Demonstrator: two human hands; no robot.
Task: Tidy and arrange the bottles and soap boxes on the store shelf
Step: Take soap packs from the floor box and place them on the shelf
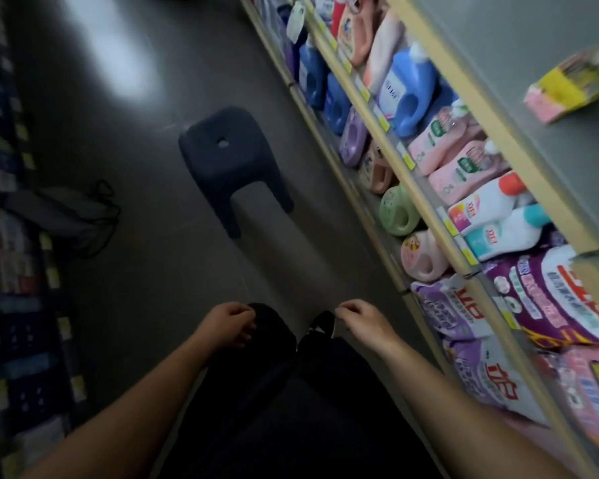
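Two bare hands hang low at bottom centre of frame, over dark trousers; left hand w/ fingers loosely curled, holding nothing; right hand also loosely curled, fingertips pinched close together near the dark fabric, though whether they hold any of it cannot be told. Neither hand touches any stock. Store shelf runs diagonally down the right side of frame, pale wood edges w/ yellow price tags; bottles lie along it: blue jug upper right, pink bottles just below it, white bottle w/ red cap beside a white one w/ teal cap, green jug on the tier beneath; purple detergent bags at lower right. One yellow-and-pink soap box sits alone on the grey top tier, upper right, blurred. Dark blue plastic stool stands on the grey floor at centre, apart from shelf; grey bag lies on floor at left.
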